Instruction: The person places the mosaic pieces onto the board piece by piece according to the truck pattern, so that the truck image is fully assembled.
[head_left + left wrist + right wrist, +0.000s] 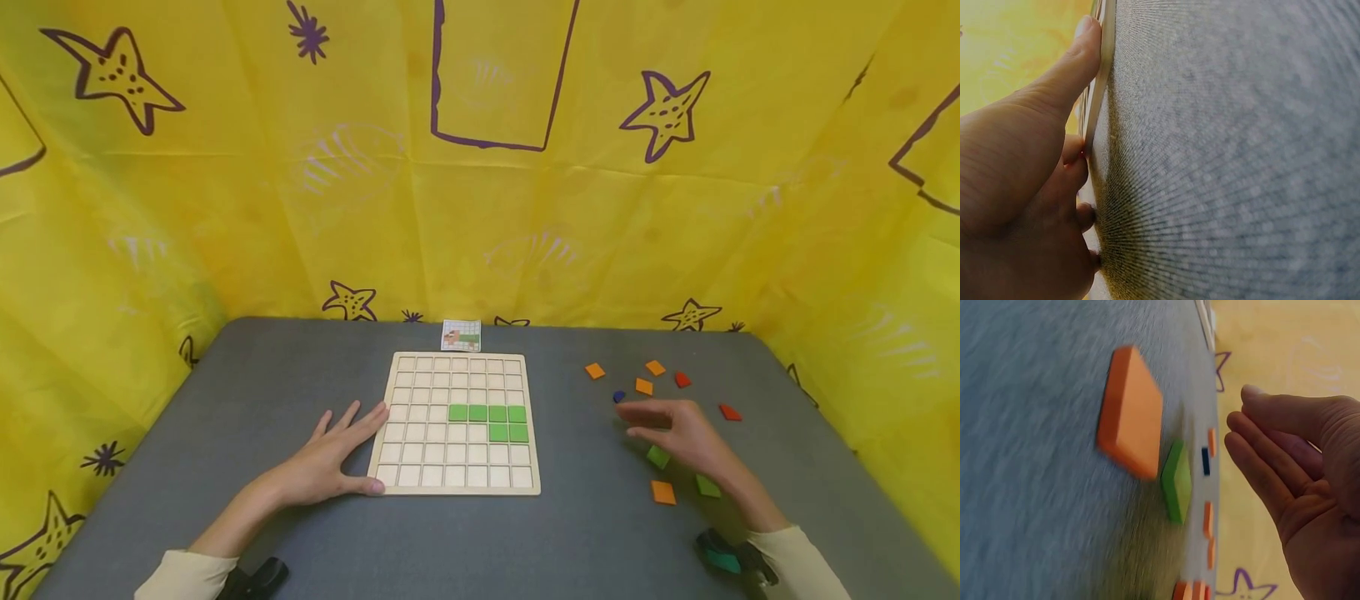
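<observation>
The board's [432, 454] left edge is touched by the spread fingers of the left hand [321, 468], with the thumb at its near corner. Nothing is seen held by the right hand [678, 433]; a narrow gap is left between its thumb and fairly straight fingers, raised above the table [592, 533]. If the board were shoved by the left hand, the six green tiles [497, 413] on it might be jolted from their squares; loose tiles might be scattered by a low right wrist. The board is placed between the hands. Near the right hand, orange tiles [663, 492], a blue tile [618, 397] and red tiles [682, 380] are spread. Beyond the board, a card [461, 336] is seen.
</observation>
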`<state>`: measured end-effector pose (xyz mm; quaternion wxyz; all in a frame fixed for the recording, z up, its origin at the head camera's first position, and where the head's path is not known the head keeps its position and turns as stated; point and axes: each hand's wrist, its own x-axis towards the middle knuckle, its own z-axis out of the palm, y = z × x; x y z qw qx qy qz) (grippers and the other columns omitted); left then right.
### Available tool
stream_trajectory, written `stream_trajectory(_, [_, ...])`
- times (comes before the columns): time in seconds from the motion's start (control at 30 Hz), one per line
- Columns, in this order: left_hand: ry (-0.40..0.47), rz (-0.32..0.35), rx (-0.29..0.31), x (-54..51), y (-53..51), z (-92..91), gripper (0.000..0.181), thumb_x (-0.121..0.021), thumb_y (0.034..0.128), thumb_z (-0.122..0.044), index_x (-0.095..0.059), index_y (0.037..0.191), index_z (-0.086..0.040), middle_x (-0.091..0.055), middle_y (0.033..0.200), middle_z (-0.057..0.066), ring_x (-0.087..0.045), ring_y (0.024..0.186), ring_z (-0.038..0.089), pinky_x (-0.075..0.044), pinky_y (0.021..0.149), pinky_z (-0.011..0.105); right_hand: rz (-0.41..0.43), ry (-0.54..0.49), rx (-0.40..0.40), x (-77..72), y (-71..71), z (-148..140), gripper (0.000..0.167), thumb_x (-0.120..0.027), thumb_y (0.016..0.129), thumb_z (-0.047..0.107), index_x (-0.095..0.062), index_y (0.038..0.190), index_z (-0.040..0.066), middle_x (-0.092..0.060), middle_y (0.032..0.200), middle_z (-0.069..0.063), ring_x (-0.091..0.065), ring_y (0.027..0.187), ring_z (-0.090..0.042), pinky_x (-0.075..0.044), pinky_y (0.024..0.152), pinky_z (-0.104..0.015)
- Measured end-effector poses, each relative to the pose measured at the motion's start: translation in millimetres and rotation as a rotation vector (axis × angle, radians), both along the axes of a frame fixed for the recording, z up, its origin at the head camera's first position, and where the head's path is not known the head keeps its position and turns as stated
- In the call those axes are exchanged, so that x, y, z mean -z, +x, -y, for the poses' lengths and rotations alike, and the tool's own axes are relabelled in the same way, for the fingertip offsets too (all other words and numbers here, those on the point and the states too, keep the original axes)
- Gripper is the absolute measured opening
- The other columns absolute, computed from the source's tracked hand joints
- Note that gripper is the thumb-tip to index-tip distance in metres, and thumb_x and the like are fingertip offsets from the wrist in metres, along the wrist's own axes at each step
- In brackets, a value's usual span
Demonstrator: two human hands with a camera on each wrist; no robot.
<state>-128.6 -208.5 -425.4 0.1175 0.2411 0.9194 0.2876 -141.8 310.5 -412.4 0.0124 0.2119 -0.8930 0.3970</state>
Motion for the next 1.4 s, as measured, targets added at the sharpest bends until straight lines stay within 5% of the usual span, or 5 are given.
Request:
stream_trajectory(0.5, [-0.004, 0.003, -0.001, -1.1, 0.1, -0.3, 0.108, -0.075, 0.0731, -0.06, -0.027, 0.156, -0.011, -0.022, 0.162, 0.01, -0.005, 0.146, 0.048, 0.007, 0.109, 0.069, 0.006, 0.077, -0.018, 3.0, 20.7, -37, 0.037, -0.076, 0.082, 0.003, -0.07, 0.118, 0.0, -0.072, 0.11, -0.011, -0.065, 0.101, 0.001, -0.052, 0.079, -0.016])
stream_trajectory(0.9, [0.001, -0.005, 0.001, -2.7, 1.2, -1.3, 0.108, -0.075, 0.0728, -0.059, -0.028, 0.155, -0.01, -0.023, 0.161, 0.012, -0.005, 0.146, 0.049, 0.006, 0.108, 0.07, 0.081, 0.081, -0.147, 5.2, 20.3, -43, 0.04, -0.072, 0.083, -0.005, -0.068, 0.122, 0.003, -0.07, 0.118, -0.012, -0.059, 0.11, 0.003, -0.05, 0.086, -0.015])
stream_trajectory(1.4, [0.003, 0.007, -0.009, -2.2, 0.8, -1.2, 0.108, -0.076, 0.0727, -0.059, -0.027, 0.156, -0.011, -0.022, 0.161, 0.011, -0.004, 0.146, 0.048, 0.007, 0.109, 0.069, 0.031, 0.079, -0.102, 9.3, 17.6, -38, 0.039, -0.079, 0.081, 0.01, -0.07, 0.118, 0.003, -0.073, 0.11, -0.009, -0.065, 0.102, -0.002, -0.053, 0.081, -0.018])
